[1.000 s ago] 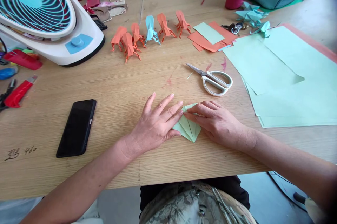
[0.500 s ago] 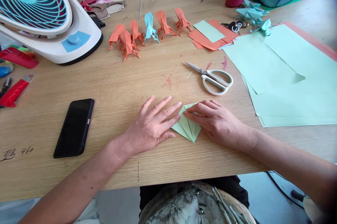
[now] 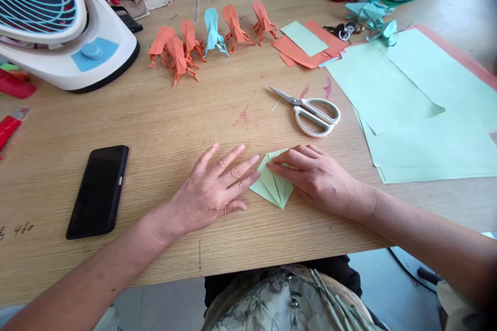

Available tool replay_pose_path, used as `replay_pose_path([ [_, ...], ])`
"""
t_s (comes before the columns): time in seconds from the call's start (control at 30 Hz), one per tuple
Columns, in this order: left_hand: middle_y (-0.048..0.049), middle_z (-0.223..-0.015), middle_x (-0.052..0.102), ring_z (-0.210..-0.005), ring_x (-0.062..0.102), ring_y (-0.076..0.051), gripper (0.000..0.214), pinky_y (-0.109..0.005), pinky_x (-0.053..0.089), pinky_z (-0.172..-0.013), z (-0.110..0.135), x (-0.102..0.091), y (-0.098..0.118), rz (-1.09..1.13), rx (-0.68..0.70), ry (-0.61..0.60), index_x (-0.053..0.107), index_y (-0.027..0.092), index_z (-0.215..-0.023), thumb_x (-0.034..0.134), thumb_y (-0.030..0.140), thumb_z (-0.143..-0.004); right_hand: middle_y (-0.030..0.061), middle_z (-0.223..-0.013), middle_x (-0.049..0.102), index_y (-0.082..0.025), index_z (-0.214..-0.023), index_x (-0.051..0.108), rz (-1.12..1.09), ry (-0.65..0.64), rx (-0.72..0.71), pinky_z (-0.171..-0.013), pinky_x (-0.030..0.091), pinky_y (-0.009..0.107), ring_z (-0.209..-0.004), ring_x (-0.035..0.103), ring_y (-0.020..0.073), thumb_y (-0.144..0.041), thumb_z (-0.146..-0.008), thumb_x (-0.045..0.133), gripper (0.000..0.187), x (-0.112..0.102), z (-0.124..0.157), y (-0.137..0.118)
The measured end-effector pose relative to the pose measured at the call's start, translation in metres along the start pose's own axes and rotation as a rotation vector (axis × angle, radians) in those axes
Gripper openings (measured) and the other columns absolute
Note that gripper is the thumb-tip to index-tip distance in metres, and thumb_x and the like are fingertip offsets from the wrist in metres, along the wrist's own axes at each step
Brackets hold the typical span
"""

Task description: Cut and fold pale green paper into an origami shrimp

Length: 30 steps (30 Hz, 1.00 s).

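A folded light green paper piece (image 3: pixel 272 186) lies flat on the wooden table (image 3: pixel 163 129) near its front edge. My left hand (image 3: pixel 212 191) rests flat on the table beside it, fingers spread, fingertips at the paper's left edge. My right hand (image 3: pixel 314 178) lies on the paper's right half, its fingers pressed down along a crease. White-handled scissors (image 3: pixel 310 112) lie just beyond the paper.
A black phone (image 3: pixel 98 191) lies at the left. Several orange paper figures (image 3: pixel 174 51) and a blue paper figure (image 3: pixel 212 31) stand in a row at the back. Large green sheets (image 3: pixel 419 108) cover the right side. A white fan (image 3: pixel 58 25) stands at the far left.
My left hand has slid a little to the left, off the folded paper. The right hand stays pressed on it. The view has tilted slightly down.
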<state>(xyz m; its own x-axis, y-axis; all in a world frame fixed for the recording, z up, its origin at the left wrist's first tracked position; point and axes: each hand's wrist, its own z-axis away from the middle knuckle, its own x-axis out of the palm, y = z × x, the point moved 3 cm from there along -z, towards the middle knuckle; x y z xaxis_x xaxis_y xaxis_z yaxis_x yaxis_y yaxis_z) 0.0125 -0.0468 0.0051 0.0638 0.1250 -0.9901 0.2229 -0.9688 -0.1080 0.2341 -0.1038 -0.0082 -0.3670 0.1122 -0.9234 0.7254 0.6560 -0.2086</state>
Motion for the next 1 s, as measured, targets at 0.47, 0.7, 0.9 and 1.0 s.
replay_pose_path([
  [0.47, -0.0079, -0.162, 0.032, -0.151, 0.020, -0.036, 0.071, -0.058, 0.012, -0.123, 0.015, 0.003, 0.006, 0.120, -0.038, -0.023, 0.040, 0.023, -0.151, 0.040, 0.065, -0.094, 0.0145, -0.114, 0.067, -0.013, -0.123, 0.062, -0.030, -0.036, 0.038, -0.081, 0.050, 0.041, -0.096, 0.058, 0.0255, -0.010, -0.098, 0.041, 0.033, -0.001, -0.001, 0.000],
  [0.7, -0.0093, -0.161, 0.033, -0.150, 0.024, -0.036, 0.075, -0.057, 0.014, -0.122, 0.025, 0.005, 0.008, 0.169, -0.097, -0.063, 0.037, 0.025, -0.153, 0.040, 0.068, -0.092, 0.0163, -0.114, 0.066, -0.009, -0.124, 0.062, -0.016, -0.054, 0.029, -0.081, 0.050, 0.042, -0.097, 0.057, 0.0266, -0.011, -0.098, 0.038, 0.035, -0.001, -0.002, -0.001],
  [0.9, -0.0114, -0.153, 0.045, -0.141, 0.039, -0.033, 0.048, -0.055, 0.032, -0.115, 0.008, -0.001, 0.009, 0.288, -0.188, 0.006, 0.049, 0.025, -0.143, 0.047, 0.047, -0.100, 0.0166, -0.114, 0.065, -0.009, -0.122, 0.062, 0.020, -0.039, 0.007, -0.079, 0.049, 0.041, -0.096, 0.056, 0.0270, -0.010, -0.097, 0.039, 0.034, 0.001, 0.000, -0.001],
  [1.0, -0.0148, -0.123, 0.058, -0.114, 0.057, -0.026, 0.033, -0.043, 0.049, -0.098, -0.014, -0.001, 0.007, 0.378, -0.420, 0.111, 0.058, 0.014, -0.127, 0.054, 0.030, -0.098, 0.0158, -0.113, 0.064, -0.011, -0.121, 0.062, 0.009, -0.025, 0.013, -0.079, 0.048, 0.040, -0.095, 0.056, 0.0262, -0.010, -0.097, 0.040, 0.033, 0.002, 0.001, 0.000],
])
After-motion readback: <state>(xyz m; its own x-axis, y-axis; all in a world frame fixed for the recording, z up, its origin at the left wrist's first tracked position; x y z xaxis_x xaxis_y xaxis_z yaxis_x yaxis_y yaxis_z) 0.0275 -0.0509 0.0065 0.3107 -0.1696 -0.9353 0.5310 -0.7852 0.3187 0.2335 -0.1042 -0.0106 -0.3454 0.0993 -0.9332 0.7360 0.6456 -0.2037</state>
